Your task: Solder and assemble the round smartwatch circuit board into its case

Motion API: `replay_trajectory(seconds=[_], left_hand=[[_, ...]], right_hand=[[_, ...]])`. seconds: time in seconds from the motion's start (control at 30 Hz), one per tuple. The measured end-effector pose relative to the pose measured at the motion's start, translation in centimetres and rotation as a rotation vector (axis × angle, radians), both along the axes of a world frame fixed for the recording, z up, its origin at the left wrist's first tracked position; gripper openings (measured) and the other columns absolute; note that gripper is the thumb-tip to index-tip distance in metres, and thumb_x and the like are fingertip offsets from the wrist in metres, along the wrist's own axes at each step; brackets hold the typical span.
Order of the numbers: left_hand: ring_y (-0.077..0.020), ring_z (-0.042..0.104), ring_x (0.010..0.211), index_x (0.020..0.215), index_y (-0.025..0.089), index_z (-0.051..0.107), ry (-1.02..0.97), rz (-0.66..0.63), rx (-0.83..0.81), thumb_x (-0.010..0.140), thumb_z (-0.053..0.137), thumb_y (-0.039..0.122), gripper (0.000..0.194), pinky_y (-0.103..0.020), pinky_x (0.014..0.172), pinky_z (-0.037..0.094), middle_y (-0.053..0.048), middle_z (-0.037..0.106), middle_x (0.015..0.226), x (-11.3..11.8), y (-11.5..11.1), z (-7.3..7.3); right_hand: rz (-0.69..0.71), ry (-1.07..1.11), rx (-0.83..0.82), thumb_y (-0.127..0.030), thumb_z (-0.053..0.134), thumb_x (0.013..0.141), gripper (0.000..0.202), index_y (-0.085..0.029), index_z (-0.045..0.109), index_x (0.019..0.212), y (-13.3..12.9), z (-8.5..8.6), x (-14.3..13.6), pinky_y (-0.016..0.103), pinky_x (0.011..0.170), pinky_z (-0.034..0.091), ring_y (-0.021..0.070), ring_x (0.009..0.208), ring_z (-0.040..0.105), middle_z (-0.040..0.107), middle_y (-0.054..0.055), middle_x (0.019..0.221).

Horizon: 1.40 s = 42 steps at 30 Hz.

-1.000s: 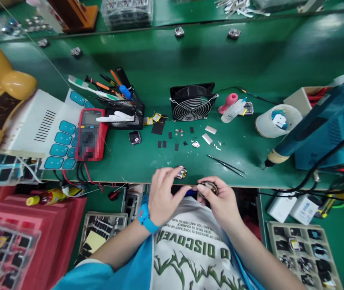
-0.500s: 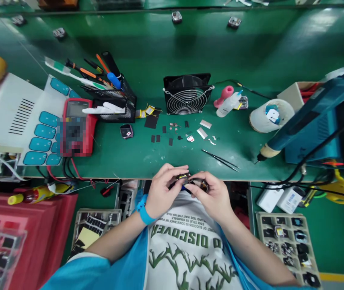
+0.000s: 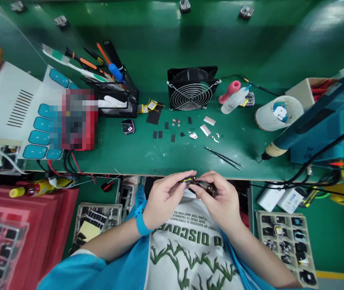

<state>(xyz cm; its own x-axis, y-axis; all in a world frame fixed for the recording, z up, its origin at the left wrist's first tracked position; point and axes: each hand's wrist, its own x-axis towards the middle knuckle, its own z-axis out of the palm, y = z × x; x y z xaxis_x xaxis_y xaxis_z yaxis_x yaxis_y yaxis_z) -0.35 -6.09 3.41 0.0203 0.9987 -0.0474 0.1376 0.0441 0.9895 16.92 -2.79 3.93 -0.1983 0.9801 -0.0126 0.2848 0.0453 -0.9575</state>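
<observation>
At the bench's near edge, in front of my shirt, both hands are closed on an opened small electronic device that looks like a smartwatch. My left hand (image 3: 166, 198) pinches the dark half with yellow inside (image 3: 186, 179) between thumb and fingers. My right hand (image 3: 220, 198) grips the dark, glossy half (image 3: 205, 186), its thumb below and fingers above. The two halves meet or nearly touch between the hands; fingers hide most of them. Beyond my right hand, black tweezers (image 3: 223, 158) lie on the bench. Small black pads, silver strips and a white piece (image 3: 193, 135) are scattered farther back.
A fan (image 3: 191, 94) stands at the back, with a clear bottle (image 3: 233, 101) beside it. Left are a red multimeter (image 3: 83, 121) and a mesh tool holder (image 3: 132, 94). A blue-handled tool (image 3: 313, 112) slants in from the right, near a white cup (image 3: 262, 117).
The head view has shifted slightly. The glossy half in my right hand has tilted and shows less of its inner face. Both hands keep their hold.
</observation>
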Motion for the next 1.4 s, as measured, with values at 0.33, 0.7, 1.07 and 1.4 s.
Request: replay_trajectory(seconds=[0.33,0.7,1.07,1.4], left_hand=[[-0.0167,0.078,0.106,0.127,0.022,0.073,0.161,0.027,0.159,0.095,0.059,0.005,0.039,-0.026,0.097,0.064,-0.005,0.08,0.121,0.6,-0.6,0.8],[-0.015,0.077,0.111,0.132,0.023,0.07,0.278,0.033,0.277,0.096,0.056,0.003,0.044,-0.024,0.1,0.063,-0.003,0.079,0.124,0.5,-0.9,1.2],[-0.0135,0.076,0.114,0.132,0.019,0.07,0.247,0.018,0.301,0.094,0.057,0.0,0.044,-0.019,0.105,0.059,-0.006,0.079,0.124,0.2,-0.9,1.0],[-0.0148,0.076,0.114,0.13,0.018,0.071,0.226,-0.008,0.299,0.095,0.055,0.001,0.042,-0.022,0.104,0.06,-0.008,0.079,0.123,0.2,-0.8,1.4]], right_hand=[[-0.005,-0.051,0.13,-0.016,0.078,0.087,0.012,-0.023,0.068,0.086,-0.6,0.7,-0.1,0.021,0.063,0.054,0.0101,0.067,0.065,0.069,-0.003,0.078],[-0.032,-0.072,0.218,-0.015,0.075,0.089,0.013,-0.025,0.068,0.094,-1.3,1.2,-0.5,0.025,0.065,0.057,0.0139,0.071,0.068,0.07,-0.001,0.081],[-0.01,-0.101,0.254,-0.012,0.075,0.088,0.015,-0.024,0.067,0.094,-1.3,1.5,-0.3,0.025,0.065,0.057,0.0133,0.071,0.068,0.07,-0.001,0.081],[-0.027,-0.099,0.277,-0.012,0.076,0.088,0.016,-0.024,0.068,0.095,-1.5,1.5,-0.3,0.025,0.065,0.058,0.0141,0.073,0.07,0.071,0.0,0.082]])
